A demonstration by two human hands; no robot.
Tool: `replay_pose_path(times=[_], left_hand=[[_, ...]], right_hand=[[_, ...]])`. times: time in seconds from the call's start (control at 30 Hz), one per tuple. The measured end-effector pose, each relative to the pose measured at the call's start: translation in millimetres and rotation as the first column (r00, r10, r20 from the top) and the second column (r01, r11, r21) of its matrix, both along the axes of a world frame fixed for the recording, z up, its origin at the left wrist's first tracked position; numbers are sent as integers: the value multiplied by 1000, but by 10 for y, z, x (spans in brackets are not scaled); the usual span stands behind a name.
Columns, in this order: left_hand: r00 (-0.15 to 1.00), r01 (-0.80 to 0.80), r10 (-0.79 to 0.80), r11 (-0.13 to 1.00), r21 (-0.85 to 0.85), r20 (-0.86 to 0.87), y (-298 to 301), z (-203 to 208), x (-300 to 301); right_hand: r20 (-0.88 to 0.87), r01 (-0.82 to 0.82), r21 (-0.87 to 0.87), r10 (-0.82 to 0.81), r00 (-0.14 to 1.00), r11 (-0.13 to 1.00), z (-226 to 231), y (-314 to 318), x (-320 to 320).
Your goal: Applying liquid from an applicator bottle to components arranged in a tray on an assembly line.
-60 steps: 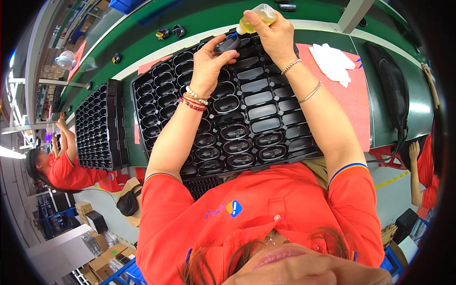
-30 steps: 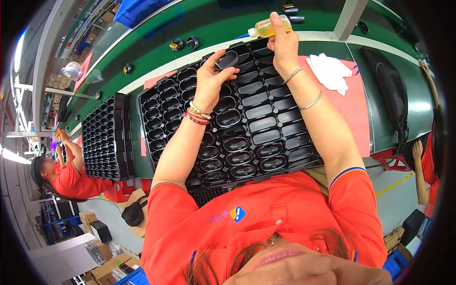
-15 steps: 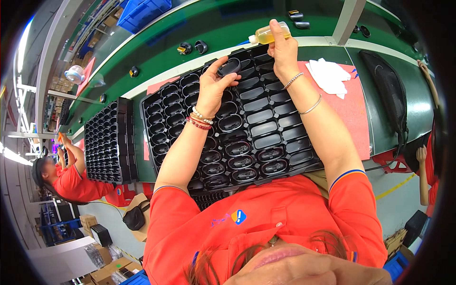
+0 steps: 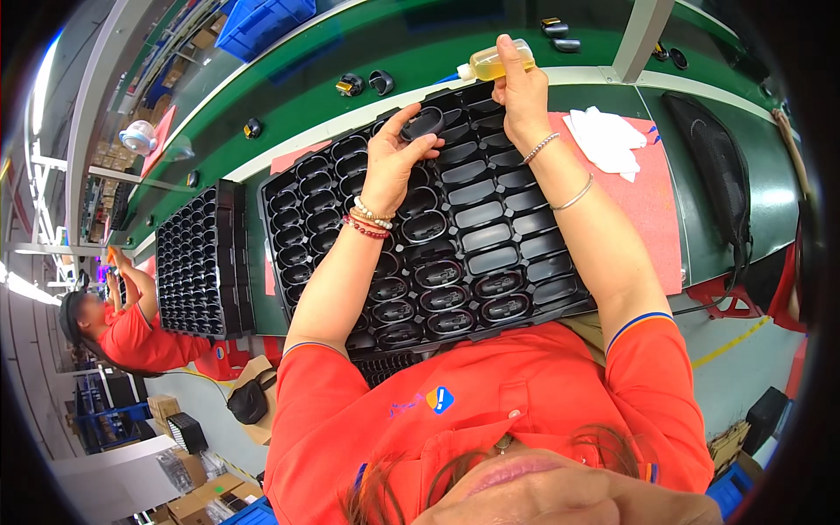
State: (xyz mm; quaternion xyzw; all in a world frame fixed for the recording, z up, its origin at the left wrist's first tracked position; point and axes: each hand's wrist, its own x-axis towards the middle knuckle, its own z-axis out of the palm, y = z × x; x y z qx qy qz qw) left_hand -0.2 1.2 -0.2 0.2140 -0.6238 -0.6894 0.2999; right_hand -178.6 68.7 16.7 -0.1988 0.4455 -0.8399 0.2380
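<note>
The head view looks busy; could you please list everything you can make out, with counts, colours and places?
large tray: one, black, front centre
side tray: at least one, black, centre left
oval part: one, dark, in the left hand
bottle: one, clear, yellow liquid inside, in the right hand
mat: at least one, pinkish, beside the large tray
cloth: at least one, white, on the mat
pouch: one, black, right of the mat
crate: at least one, blue, upper left
small parts: several, dark, some gold, beyond the large tray
boxes: several, brown, lower left
co-worker: at least one, red-clothed, far left
shirt: one, red, bottom centre
left hand: one, bare, holding the oval part
right hand: one, bare, holding the bottle
</note>
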Motion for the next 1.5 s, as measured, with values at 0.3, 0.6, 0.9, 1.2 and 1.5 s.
replay_pose_path(times=[0.3, 0.6, 0.9, 1.2, 1.5], left_hand=[[1000, 12, -12, 1000, -5, 6, -2, 1, 1], [1000, 13, -13, 1000, -2, 7, -1, 0, 7], [1000, 15, -15, 1000, -7, 14, 4, 12, 9], [1000, 9, -8, 1000, -11, 7, 6, 24, 4], [1000, 11, -10, 1000, -16, 17, 14, 25, 0]], right_hand=[[-3, -9, 13, 9, 1000, 1000, 6, 11, -1], [-17, -8, 19, 9, 1000, 1000, 25, 28, 4], [15, 6, -1, -6, 1000, 1000, 6, 7, -19], [26, -1, -7, 1, 1000, 1000, 25, 17, -20], [4, 24, -9, -24, 1000, 1000, -3, 13, -25]])
